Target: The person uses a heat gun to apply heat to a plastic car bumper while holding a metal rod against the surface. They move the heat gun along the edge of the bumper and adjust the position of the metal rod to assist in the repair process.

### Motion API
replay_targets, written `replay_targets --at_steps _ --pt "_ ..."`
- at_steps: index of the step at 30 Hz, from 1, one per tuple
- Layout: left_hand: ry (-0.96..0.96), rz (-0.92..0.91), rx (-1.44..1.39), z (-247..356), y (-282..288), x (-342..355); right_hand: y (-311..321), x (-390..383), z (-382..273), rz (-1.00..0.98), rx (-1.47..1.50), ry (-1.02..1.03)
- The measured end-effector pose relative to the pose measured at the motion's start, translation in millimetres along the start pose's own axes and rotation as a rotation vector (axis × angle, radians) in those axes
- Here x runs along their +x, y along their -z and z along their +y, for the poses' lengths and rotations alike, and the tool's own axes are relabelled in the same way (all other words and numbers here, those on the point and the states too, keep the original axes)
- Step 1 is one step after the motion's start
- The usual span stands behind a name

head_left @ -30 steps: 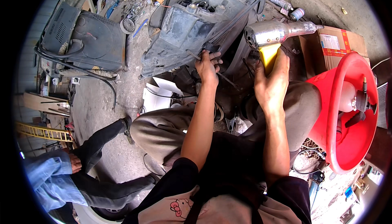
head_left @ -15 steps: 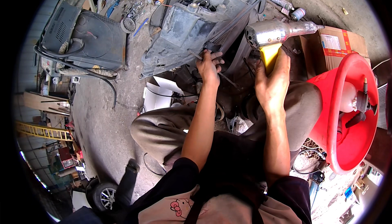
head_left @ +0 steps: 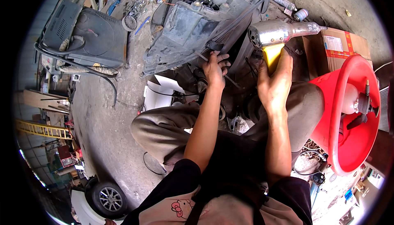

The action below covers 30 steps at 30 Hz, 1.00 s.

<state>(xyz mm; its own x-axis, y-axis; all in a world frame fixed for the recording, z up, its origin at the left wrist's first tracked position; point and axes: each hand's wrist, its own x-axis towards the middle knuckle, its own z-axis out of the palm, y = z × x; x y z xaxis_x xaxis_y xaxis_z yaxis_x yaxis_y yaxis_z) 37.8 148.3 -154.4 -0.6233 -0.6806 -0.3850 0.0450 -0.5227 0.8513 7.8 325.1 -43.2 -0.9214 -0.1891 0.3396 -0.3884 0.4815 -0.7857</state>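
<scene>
My right hand is closed round the yellow handle of a silver heat gun, whose narrow nozzle points right. My left hand has its fingers curled on a thin grey rod, which sticks out on both sides of the hand. Just beyond the left fingertips is a large dusty grey plastic car part, shaped like a headlight housing. A small dark piece lies at its near edge, close to those fingers. Shadow hides much of the space between my hands.
A red tub with a small tank inside stands by my right knee. Behind it is a cardboard box, with spray cans farther back. To the left lie a black machine casing and hose. A wheel is at lower left.
My left hand has moved slightly right and toward me with the rod. The heat gun stays nearly still. A dark-clothed limb beside the wheel at lower left has gone from that spot.
</scene>
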Motion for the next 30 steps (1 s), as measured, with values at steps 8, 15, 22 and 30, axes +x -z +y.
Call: replay_targets --at_steps 8,15,22,30 --pt "-0.003 -0.004 -0.016 -1 -1 2 0 0 0 0.007 0.001 0.012" --pt "-0.011 -0.003 -0.029 -2 0 2 -1 0 1 0.005 0.0 0.015" --pt "-0.004 -0.008 -0.051 -3 1 8 0 -1 -1 -0.003 0.012 -0.003" --pt "-0.015 -0.003 -0.034 -4 2 15 -1 -1 0 0.004 0.018 0.015"
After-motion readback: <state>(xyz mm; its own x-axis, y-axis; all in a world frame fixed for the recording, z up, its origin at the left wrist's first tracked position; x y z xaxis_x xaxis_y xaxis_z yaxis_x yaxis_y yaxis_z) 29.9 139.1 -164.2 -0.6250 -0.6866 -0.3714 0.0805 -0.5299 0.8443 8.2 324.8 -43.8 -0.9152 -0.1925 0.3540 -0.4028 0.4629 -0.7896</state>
